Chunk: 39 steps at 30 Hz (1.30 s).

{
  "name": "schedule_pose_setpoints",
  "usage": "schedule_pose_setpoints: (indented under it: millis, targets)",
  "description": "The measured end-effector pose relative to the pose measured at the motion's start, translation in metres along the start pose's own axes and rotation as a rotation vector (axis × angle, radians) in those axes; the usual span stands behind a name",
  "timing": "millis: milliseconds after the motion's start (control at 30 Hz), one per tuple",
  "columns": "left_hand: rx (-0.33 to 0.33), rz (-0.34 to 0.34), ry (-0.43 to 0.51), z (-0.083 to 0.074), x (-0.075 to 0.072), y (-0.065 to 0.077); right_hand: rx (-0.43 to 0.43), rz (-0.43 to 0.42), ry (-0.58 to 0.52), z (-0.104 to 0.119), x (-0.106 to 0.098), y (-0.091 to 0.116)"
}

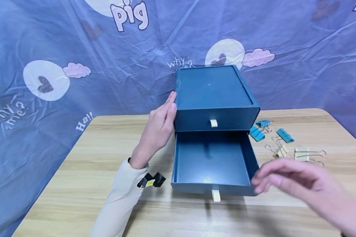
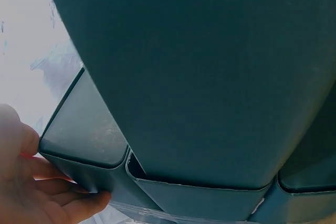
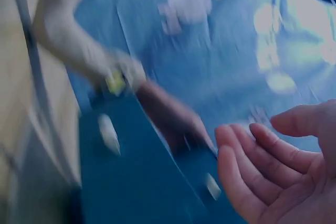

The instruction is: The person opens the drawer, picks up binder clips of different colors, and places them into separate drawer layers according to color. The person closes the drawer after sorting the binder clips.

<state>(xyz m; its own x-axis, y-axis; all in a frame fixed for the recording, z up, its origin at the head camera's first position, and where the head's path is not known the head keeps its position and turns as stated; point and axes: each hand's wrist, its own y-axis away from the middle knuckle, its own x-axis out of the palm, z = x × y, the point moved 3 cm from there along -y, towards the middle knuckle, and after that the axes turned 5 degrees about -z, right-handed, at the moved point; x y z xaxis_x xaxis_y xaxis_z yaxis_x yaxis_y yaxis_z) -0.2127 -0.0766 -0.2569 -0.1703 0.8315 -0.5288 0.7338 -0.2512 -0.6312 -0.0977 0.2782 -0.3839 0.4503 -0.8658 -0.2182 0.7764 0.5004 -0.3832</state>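
A blue printed cloth backdrop fills the upper frame. At centre, your left hand rests, fingers extended, against the dark-blue, plastic-looking two-drawer box. Its pulled-out lower drawer lies left of your nearer, relaxed right hand; only the right wrist view shows that palm empty.

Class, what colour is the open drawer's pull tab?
The pull tab is white, clearest in the head view.

Printed on the blue backdrop cloth: "pig" at top, "why me?" at far left, "Ha!!" nearer the surface, and "why" with question marks behind the drawer box, its lower line partly hidden.
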Motion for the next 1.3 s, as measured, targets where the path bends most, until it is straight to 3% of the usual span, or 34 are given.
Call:
schedule_pose_setpoints:
  millis: [167,267,367,533,633,867,1300]
  targets:
    - [-0.005,-0.001,-0.005,0.001,-0.002,0.000,0.222,-0.337,0.390,0.055,-0.031,-0.028]
    - [-0.010,0.000,-0.009,0.002,-0.002,0.001,0.354,-0.449,0.611,0.059,-0.044,-0.035]
    - [-0.015,0.002,-0.006,0.003,-0.002,0.002,0.391,-0.468,0.808,0.048,-0.057,-0.037]
    - [-0.019,0.003,-0.006,0.004,0.000,0.004,0.356,-0.406,1.049,0.022,-0.068,-0.036]
    - [-0.012,0.011,-0.003,0.004,0.002,0.003,0.359,-0.368,1.113,0.011,-0.071,-0.032]
    - [-0.004,0.012,0.002,0.004,0.005,0.003,0.362,-0.280,1.145,-0.006,-0.071,-0.029]
    - [0.035,-0.001,-0.045,0.001,0.001,-0.001,0.392,-0.239,1.059,-0.010,-0.072,-0.027]
